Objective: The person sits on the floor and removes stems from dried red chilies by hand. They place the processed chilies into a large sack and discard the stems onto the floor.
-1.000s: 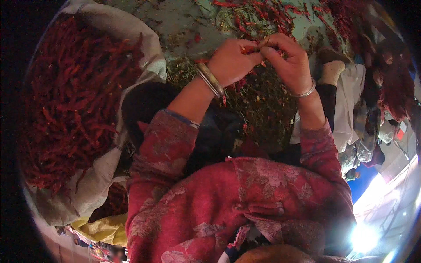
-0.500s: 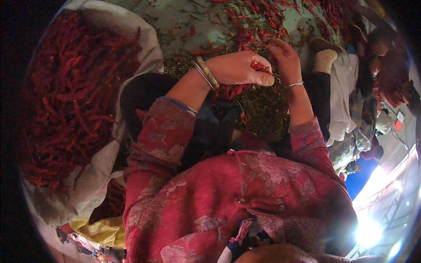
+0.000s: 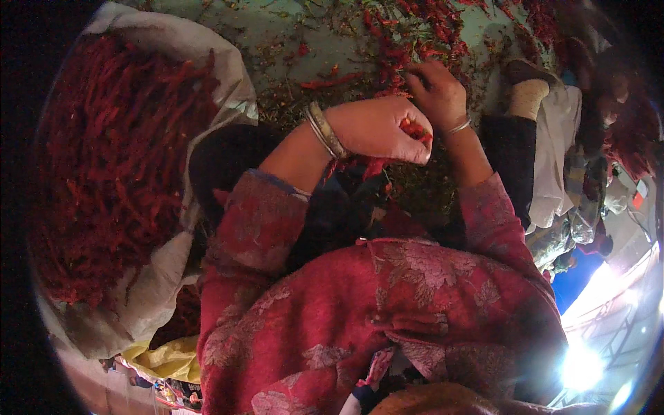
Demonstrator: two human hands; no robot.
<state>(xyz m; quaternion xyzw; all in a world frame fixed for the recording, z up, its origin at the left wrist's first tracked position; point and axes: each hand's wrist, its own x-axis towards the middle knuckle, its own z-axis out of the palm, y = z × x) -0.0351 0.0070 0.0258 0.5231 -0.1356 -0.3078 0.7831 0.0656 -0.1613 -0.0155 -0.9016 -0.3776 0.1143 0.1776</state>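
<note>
My left hand (image 3: 384,128) is closed round a bunch of dried red chili peppers (image 3: 416,130). Their ends show at the thumb, and more red pods (image 3: 366,167) hang below the palm. Just beyond it, my right hand (image 3: 439,95) has its fingers curled in at the edge of a heap of red chilies (image 3: 443,48). Whatever its fingertips grip is too small to make out. Between my legs lies a dark mass of stems and scraps (image 3: 429,187).
A large pale sack (image 3: 238,72) full of dried red chilies (image 3: 124,159) stands at my left, above a yellow sack (image 3: 173,360). Scraps and a lone chili (image 3: 332,81) litter the green floor. At right are another person's shoe (image 3: 526,70) and a bright lamp (image 3: 581,366).
My left hand has moved a little nearer to me with the chilies. My right hand has shifted slightly left and nearer, its fingers more curled. The view has tilted slightly.
</note>
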